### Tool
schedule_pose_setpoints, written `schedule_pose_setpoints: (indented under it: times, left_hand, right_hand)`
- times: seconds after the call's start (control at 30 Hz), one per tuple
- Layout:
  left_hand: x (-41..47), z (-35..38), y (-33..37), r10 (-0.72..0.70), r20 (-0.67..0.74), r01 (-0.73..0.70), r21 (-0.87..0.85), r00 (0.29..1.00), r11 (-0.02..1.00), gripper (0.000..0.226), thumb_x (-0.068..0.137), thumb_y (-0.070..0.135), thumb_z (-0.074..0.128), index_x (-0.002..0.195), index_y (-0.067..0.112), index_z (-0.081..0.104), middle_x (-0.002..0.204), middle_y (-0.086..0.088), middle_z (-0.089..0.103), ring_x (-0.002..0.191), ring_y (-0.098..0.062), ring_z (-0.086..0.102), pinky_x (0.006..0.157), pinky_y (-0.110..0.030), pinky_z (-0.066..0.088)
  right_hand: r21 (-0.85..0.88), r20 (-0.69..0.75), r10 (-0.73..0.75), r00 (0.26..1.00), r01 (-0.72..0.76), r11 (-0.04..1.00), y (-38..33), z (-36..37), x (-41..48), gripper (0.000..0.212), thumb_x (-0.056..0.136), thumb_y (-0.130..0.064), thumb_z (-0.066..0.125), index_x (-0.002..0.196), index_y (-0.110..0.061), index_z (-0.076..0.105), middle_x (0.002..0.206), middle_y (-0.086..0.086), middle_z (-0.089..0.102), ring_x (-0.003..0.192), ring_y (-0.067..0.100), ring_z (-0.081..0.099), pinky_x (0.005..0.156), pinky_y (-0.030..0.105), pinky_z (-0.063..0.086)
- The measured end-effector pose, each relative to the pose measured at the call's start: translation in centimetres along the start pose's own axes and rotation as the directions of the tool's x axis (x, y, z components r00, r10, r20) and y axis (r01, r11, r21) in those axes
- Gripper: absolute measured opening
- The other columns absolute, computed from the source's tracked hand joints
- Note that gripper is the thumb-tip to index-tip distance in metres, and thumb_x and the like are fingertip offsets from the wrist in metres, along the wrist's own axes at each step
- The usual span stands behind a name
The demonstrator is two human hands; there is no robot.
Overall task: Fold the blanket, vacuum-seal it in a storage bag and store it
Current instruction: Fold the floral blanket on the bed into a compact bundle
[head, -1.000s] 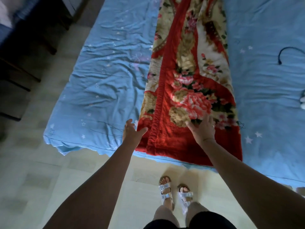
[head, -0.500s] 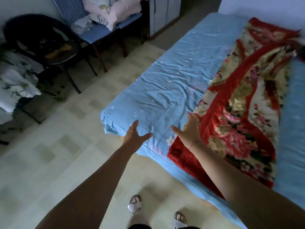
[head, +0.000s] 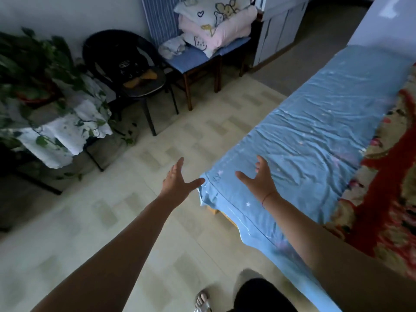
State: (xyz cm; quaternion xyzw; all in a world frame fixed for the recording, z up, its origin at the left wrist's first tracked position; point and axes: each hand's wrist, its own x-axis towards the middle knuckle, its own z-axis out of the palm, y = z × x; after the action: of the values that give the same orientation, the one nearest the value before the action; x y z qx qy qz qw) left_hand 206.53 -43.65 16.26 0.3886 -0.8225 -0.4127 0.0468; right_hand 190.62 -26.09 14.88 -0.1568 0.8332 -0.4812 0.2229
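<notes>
1. Both hands are spread with fingers straight and thumbs out, and neither holds anything: the left hand hangs over the floor with its thumb tip just beside the near corner of the bed, and the right hand hovers over the bare blue sheet at that corner
2. Half a second ago the right hand was at the blanket's near left corner and the left hand was above the bed's edge; now both have moved left, off the blanket, and the view has swung left with them
3. The blanket, red with a flower print, lies along the right side of the bed, well to the right of the right hand, with a wide strip of wrinkled sheet between them; its right part runs out of view
4. Count near the grip: two hands, one blanket, one bed, one thin red thread on the right wrist
5. One sandalled foot shows at the bottom edge, where two showed before
6. Farther out stand two chairs: a black one and a wooden one that bears a stack of pale bedding
7. One leafy plant on a stand draped in white cloth has come into view at the left, and a grey cabinet stands beyond the bed's far end
</notes>
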Motion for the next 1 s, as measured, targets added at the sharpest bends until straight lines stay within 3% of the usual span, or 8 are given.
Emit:
schedule_pose_setpoints:
  times: [0.27, 0.47, 0.7, 1.0]
  left_hand:
    - [14.2, -5.7, -0.4, 0.047, 0.052, -0.047, 0.007, 0.998, 0.999, 0.095, 0.080, 0.047, 0.074, 0.154, 0.019, 0.021, 0.157, -0.001, 0.031, 0.143, -0.022, 0.031, 0.116, -0.041, 0.028]
    - [26.7, -10.7, 0.6, 0.009, 0.075, -0.011, 0.031, 0.997, 0.999, 0.090, 0.082, 0.046, 0.073, 0.152, 0.021, 0.024, 0.157, -0.001, 0.031, 0.142, -0.024, 0.033, 0.116, -0.045, 0.030]
    - [40.6, -16.0, 2.1, 0.036, 0.100, -0.037, 0.008, 0.994, 0.999, 0.090, 0.082, 0.049, 0.072, 0.153, 0.025, 0.023, 0.156, 0.002, 0.030, 0.142, -0.022, 0.034, 0.114, -0.046, 0.033]
    - [61.9, -19.2, 5.8, 0.129, 0.190, -0.135, 0.016, 0.973, 0.991, 0.090, 0.083, 0.048, 0.071, 0.154, 0.021, 0.022, 0.158, 0.001, 0.027, 0.144, -0.020, 0.030, 0.113, -0.035, 0.029]
  right_hand:
    - [0.105, -0.094, 0.001, 0.996, 0.009, 0.994, -5.8, 6.8, 12.7, 0.083, 0.080, -0.020, 0.077, 0.146, -0.008, 0.028, 0.142, 0.015, 0.038, 0.133, 0.025, 0.040, 0.107, 0.030, 0.034]
    - [0.195, -0.103, 0.104, 0.989, -0.082, 0.977, -11.1, 12.2, 24.4, 0.081, 0.081, -0.022, 0.076, 0.146, -0.011, 0.028, 0.145, 0.017, 0.037, 0.134, 0.023, 0.040, 0.101, 0.025, 0.034]
    - [0.236, -0.123, 0.143, 0.982, -0.111, 0.965, -16.9, 16.2, 36.0, 0.082, 0.081, -0.026, 0.076, 0.147, -0.018, 0.029, 0.146, 0.013, 0.039, 0.133, 0.023, 0.042, 0.097, 0.024, 0.036]
    - [0.232, -0.255, 0.152, 0.955, -0.092, 0.968, -23.1, 17.4, 52.6, 0.080, 0.082, -0.024, 0.076, 0.146, -0.015, 0.030, 0.146, 0.015, 0.037, 0.133, 0.023, 0.041, 0.098, 0.027, 0.037]
